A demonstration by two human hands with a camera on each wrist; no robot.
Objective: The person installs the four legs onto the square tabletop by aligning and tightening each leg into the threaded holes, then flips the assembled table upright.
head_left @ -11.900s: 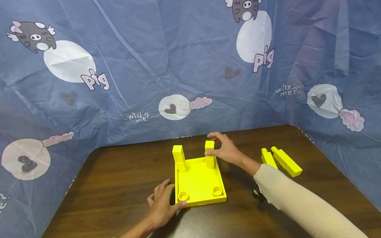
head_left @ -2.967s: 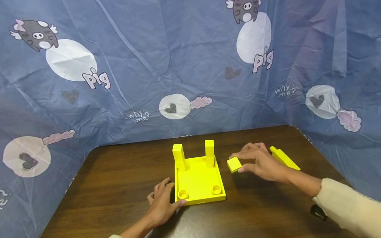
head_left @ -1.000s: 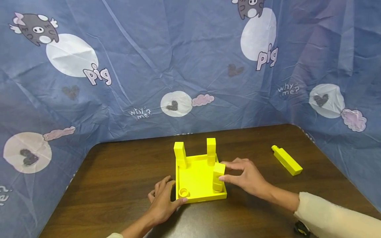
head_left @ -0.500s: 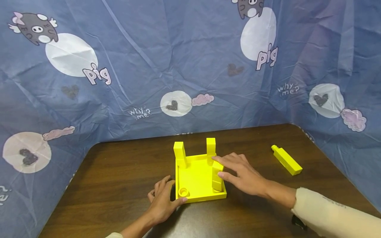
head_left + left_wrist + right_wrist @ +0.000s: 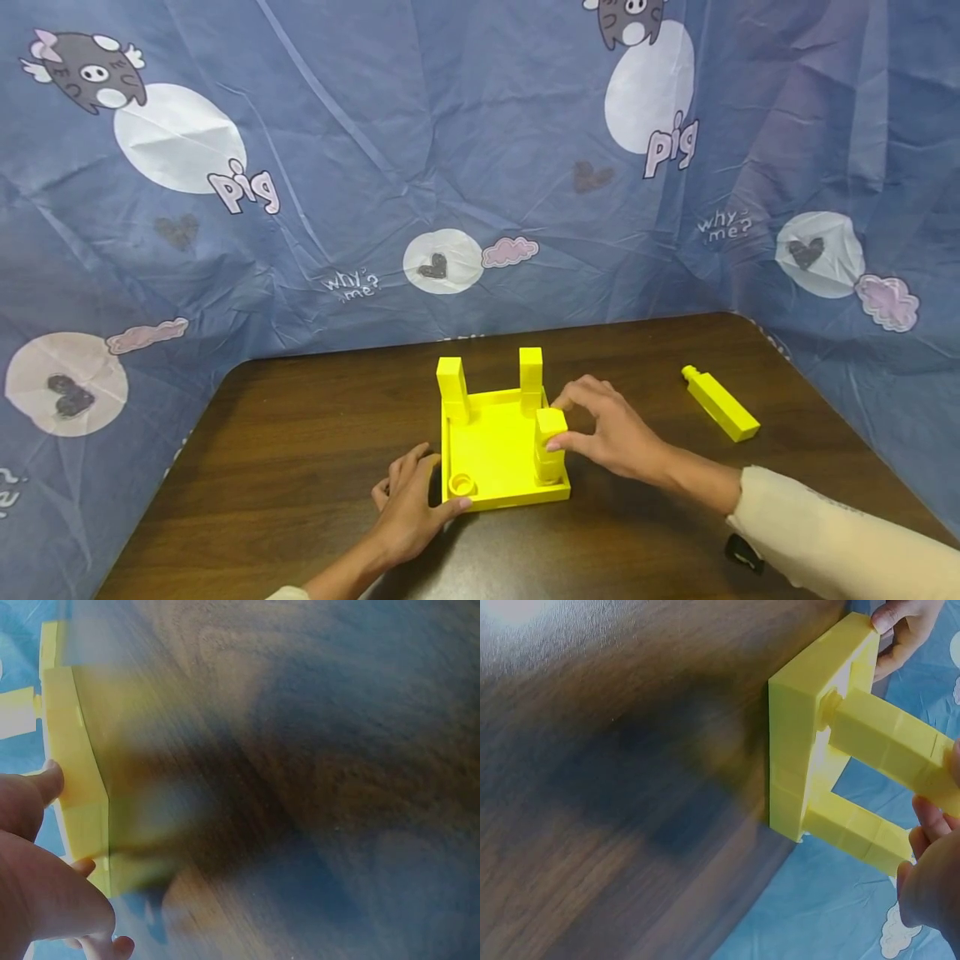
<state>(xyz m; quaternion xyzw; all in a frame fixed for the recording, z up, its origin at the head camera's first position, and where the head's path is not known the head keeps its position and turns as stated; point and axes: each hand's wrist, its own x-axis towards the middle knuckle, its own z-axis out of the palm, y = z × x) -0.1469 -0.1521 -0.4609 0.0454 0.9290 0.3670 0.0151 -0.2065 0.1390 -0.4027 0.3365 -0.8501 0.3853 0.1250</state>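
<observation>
A yellow square panel with a raised rim lies on the table, two yellow legs, the back left leg and back right leg, standing at its far corners. My right hand pinches the top of a third leg between thumb and fingers; it stands upright over the near right corner. In the right wrist view this held leg meets a round socket. My left hand grips the near left corner, thumb on the front rim. Beside that thumb is a bare ring socket.
One loose yellow leg with a knobbed end lies on the dark wooden table at the right. A blue printed cloth hangs behind the table. A small black object shows under the right sleeve.
Since three seconds ago, my right hand has brought a leg left from beside the panel onto its near right corner. Over the last second its fingers have shifted around the leg's top. The left hand stays put.
</observation>
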